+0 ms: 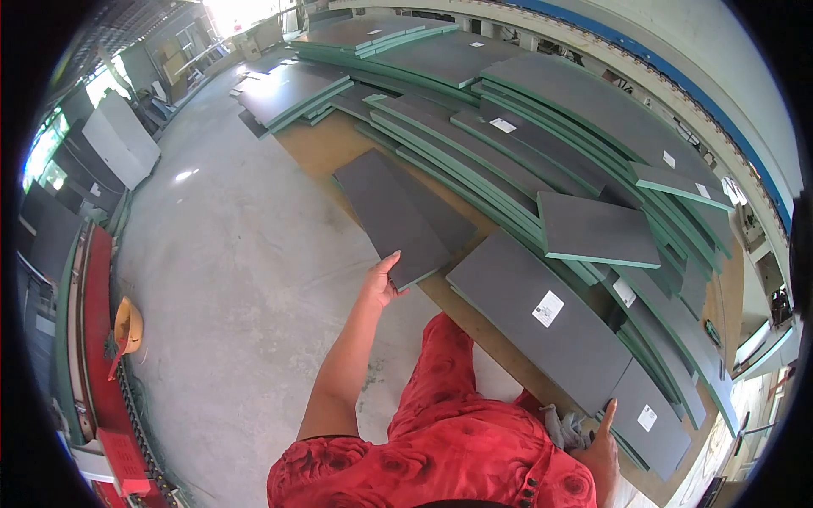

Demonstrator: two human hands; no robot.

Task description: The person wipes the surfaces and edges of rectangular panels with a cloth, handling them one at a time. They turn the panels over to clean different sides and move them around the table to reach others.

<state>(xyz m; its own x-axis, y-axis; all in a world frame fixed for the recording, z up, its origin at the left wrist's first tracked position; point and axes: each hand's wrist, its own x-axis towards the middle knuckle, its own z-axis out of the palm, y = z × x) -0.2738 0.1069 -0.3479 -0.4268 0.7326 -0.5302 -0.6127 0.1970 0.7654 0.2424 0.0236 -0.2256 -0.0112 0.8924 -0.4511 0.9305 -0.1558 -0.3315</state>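
My left hand (385, 279) grips the near end of a dark grey panel (394, 212), thumb on its top face and fingers at the edge. The panel lies at an angle over another dark panel (436, 212). On the right, my right hand (601, 444) is beside a labelled panel (656, 415), its index finger stretched along the panel's edge; the other fingers are mostly hidden. A grey cloth (566, 430) is next to that hand. Between the hands lies a larger panel (542, 313) with a white label.
Stacks of green-edged dark panels (457, 144) cover much of the brown board (313, 148). A short panel (597, 229) rests across them. Far left stand a red machine (97, 339) and a yellow bowl (129, 326). A blue-striped machine beam (660, 80) runs behind.
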